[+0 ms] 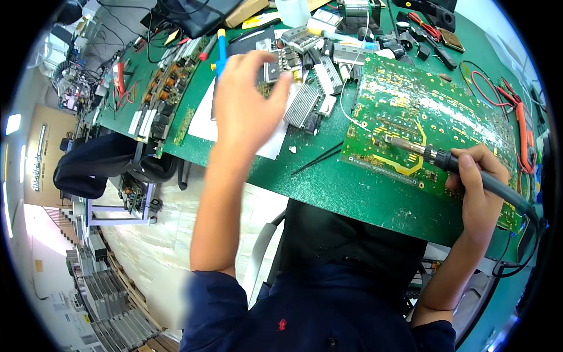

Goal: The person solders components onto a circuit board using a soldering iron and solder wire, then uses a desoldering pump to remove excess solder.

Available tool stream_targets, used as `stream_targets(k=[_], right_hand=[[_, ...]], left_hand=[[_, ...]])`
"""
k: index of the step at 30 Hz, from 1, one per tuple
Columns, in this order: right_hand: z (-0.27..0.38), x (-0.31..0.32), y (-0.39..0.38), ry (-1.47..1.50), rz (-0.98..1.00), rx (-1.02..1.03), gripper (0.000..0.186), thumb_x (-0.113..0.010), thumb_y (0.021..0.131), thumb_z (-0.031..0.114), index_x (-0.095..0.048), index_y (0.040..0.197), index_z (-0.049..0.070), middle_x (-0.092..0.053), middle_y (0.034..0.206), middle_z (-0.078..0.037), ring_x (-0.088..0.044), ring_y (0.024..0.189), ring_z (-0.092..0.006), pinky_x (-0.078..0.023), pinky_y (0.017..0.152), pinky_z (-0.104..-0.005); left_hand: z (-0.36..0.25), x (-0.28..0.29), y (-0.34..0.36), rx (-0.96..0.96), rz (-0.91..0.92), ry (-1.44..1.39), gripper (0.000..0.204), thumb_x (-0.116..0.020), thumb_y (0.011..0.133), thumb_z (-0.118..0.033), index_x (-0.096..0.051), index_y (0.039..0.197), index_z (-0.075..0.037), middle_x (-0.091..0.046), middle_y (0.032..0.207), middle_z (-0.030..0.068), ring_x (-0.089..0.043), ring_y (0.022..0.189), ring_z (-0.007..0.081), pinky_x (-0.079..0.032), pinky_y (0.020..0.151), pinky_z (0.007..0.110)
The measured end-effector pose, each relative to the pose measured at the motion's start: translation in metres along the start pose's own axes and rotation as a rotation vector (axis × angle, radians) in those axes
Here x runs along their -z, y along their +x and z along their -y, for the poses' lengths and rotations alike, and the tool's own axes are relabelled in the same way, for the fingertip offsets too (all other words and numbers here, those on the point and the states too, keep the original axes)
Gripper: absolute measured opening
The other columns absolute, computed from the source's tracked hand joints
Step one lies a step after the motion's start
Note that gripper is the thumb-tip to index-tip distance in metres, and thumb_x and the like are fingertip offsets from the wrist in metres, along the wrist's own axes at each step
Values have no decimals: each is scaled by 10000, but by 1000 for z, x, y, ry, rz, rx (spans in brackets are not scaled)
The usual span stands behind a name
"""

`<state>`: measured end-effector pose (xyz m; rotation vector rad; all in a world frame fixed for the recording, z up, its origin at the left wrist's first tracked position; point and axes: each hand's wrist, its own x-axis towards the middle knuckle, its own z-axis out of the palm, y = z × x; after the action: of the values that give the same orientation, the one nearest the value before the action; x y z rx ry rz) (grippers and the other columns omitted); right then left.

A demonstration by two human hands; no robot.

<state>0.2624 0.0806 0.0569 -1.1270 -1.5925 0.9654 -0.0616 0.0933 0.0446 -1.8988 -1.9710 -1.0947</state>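
My right hand [484, 173] grips a soldering iron [437, 157] by its dark handle. The iron's metal tip reaches the left part of a large green circuit board [446, 105]; whether it touches a joint I cannot tell. A thin pale wire [347, 97] curves down to the board close to that tip. My left hand [249, 97] is raised over the bench, thumb and forefinger apart, with nothing visible between them. Just beyond its knuckles stands a blue tool with a yellow end [221, 46]. Black tweezers [316, 159] lie left of the board.
Heat sinks [302, 105] and loose components cover the bench behind my left hand, with white paper [202, 120] beneath. A populated board [167, 88] lies farther left. Red test leads [521, 129] lie right of the green board. The bench edge [328, 196] runs before me; a chair [111, 161] stands left.
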Motion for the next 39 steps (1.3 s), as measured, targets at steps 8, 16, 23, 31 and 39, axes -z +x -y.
stream_targets(k=[8, 16, 23, 31, 39], right_hand=[[5, -8, 2, 142, 15, -1, 136, -612, 855, 90, -640, 808, -34, -595, 577, -30, -487, 514, -16, -322, 467, -165], [-2, -3, 3, 76, -7, 47, 184, -643, 847, 161, -644, 742, 10, -578, 539, 8, -461, 480, -6, -302, 455, -167], [-1, 2, 2, -36, 71, 76, 221, -575, 880, 165, -642, 849, -42, -562, 583, -25, -513, 529, -52, -373, 514, -175], [-3, 2, 5, -73, 72, 46, 266, -562, 893, 210, -644, 859, -40, -563, 622, -28, -517, 541, -61, -371, 503, -184], [-1, 1, 4, -63, 69, 0, 292, -558, 904, 228, -642, 882, -51, -570, 658, -31, -521, 551, -64, -386, 510, -182]], left_hand=[[110, 23, 58, 569, 433, 431, 610, -691, 752, -483, -603, 976, 78, -667, 880, 209, -680, 799, 315, -539, 670, 405], [84, 73, 33, 561, 289, -202, 314, -627, 848, -328, -620, 944, -30, -525, 698, -30, -464, 560, 73, -345, 489, 231], [-8, 114, -19, 229, 3, -1266, 486, -466, 956, -254, -318, 1308, 48, -501, 1150, 155, -514, 982, 234, -411, 971, 404], [-55, 50, -35, -92, -216, -1657, 216, -470, 968, -188, -402, 1067, -7, -451, 941, 110, -470, 987, 250, -226, 1080, 556], [-71, 17, -43, -25, -204, -1606, 266, -468, 980, -284, -509, 1043, -28, -474, 906, 66, -478, 908, 209, -332, 985, 474]])
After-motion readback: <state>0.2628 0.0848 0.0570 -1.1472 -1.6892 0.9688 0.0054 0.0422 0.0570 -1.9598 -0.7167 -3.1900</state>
